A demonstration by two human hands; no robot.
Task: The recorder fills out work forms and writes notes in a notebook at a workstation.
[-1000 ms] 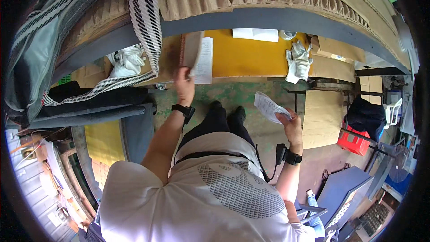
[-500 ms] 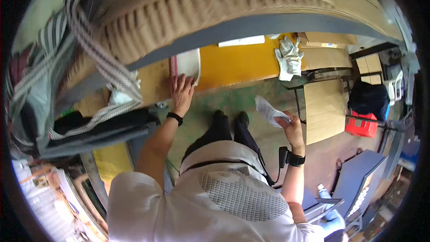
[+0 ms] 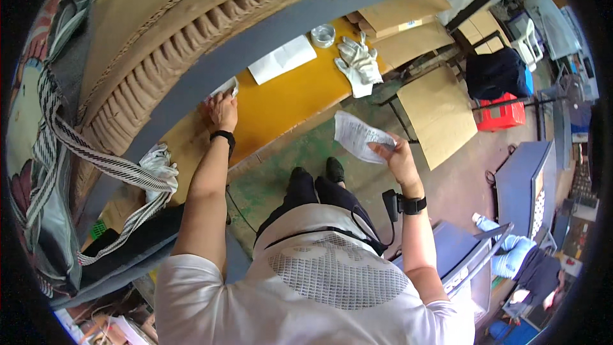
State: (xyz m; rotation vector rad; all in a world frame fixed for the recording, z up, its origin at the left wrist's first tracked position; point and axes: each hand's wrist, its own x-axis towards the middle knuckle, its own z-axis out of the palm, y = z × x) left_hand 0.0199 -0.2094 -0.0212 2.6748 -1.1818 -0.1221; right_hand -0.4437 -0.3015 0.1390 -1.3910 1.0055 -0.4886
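My right hand (image 3: 397, 158) pinches a curled sheet of printed paper (image 3: 357, 137) by its edge, held up over the floor. My left hand (image 3: 223, 114) reaches to the yellow tabletop (image 3: 281, 105), its fingers spread on a white item with a reddish edge (image 3: 231, 85). The grey shelf edge above hides most of that item, so its kind does not show. On the tabletop lie a plain white sheet (image 3: 282, 60), a clear glass dish (image 3: 323, 36) and a pair of white work gloves (image 3: 359, 67).
Overhead runs a grey shelf edge (image 3: 255, 22) with corrugated cardboard on it. A striped strap (image 3: 96, 158) hangs at the left beside another white glove bundle (image 3: 158, 165). To the right are a cardboard-topped stand (image 3: 437, 118), a red stool (image 3: 501, 114) and another person (image 3: 514, 255).
My view has turned, bringing more of the tabletop into sight. The item under my left hand has slid further behind the shelf edge. The paper in my right hand now faces up more.
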